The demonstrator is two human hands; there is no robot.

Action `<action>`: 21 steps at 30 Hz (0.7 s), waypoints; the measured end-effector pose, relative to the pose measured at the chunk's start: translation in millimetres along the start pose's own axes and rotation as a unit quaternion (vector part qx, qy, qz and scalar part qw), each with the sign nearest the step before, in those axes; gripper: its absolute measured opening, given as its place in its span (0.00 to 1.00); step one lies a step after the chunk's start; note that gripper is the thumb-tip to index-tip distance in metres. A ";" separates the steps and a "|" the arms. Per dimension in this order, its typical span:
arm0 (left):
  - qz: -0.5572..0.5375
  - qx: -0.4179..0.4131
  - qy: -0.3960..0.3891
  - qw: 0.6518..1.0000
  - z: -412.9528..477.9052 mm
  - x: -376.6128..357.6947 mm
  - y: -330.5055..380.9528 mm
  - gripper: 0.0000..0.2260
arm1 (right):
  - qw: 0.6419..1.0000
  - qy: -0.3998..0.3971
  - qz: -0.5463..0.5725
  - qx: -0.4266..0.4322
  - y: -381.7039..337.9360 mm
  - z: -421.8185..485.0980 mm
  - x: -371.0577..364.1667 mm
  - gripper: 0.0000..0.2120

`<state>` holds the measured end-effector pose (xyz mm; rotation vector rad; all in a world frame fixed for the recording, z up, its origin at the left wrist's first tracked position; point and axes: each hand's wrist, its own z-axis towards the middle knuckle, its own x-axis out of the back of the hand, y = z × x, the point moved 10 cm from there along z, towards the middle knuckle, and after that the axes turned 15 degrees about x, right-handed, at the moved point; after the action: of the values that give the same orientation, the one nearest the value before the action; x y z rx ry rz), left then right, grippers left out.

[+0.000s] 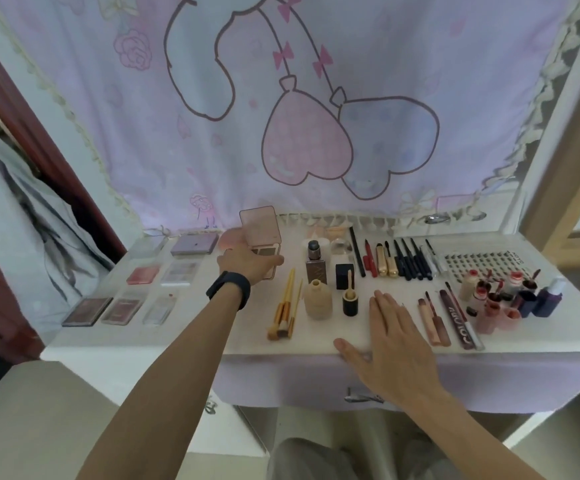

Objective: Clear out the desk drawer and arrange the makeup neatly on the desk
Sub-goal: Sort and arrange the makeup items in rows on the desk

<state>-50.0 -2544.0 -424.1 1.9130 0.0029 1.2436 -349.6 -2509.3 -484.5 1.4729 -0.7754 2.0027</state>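
The left hand (247, 261) reaches to the back of the counter (212, 327) and grips the open compact (262, 233) by its base, lid standing upright. The right hand (392, 337) lies flat on the counter's front edge, fingers straight, holding nothing.

The compact looks light, stiff and smooth-shelled, so it may slip. Its hinge and pressed powder are probably the fragile parts. It is best held by the sides of the base, never lifted by the lid, and closed before being set down flat. It sits between the grid of palettes (143, 275) on the left and the bottles and brushes (285, 313) in the middle. The row of pencils (406, 261) and the lip products (503, 296) lie further right.

The left hand's fingertips are hidden behind the compact, so exactly how they clasp it cannot be told. The drawer (316, 382) shows only its front under the right wrist, and its contents cannot be seen. Labels on most items are too blurred to read.
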 end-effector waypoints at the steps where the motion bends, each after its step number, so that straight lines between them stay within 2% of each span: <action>1: 0.018 -0.011 0.013 1.000 6.8 -5.4 8.1 0.25 | 1.000 -0.001 -0.006 0.004 -0.6 0.5 -1.3 0.51; 3: 0.051 -0.016 0.025 0.998 19.1 -15.1 18.4 0.28 | 1.000 0.000 -0.011 0.003 -2.2 1.1 -2.3 0.49; 7: 0.107 0.030 0.017 0.994 43.0 -37.2 20.0 0.28 | 1.000 -0.009 -0.003 0.000 1.5 4.1 -10.5 0.50; 10: 0.125 0.035 0.047 0.990 49.8 -42.4 19.0 0.35 | 1.000 -0.003 -0.009 -0.001 2.0 5.0 -10.8 0.50; 12: 0.115 0.027 0.066 0.991 50.5 -43.1 18.9 0.37 | 1.000 0.003 -0.020 -0.004 1.5 4.0 -8.6 0.48; 21: 0.050 0.003 0.057 0.997 36.2 -46.8 -22.4 0.35 | 0.999 0.000 -0.048 -0.018 -0.7 0.2 -8.5 0.46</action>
<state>-37.3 -2571.7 -479.5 1.8643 -0.0293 1.4186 -346.7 -2509.7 -492.5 1.4625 -0.7233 1.9069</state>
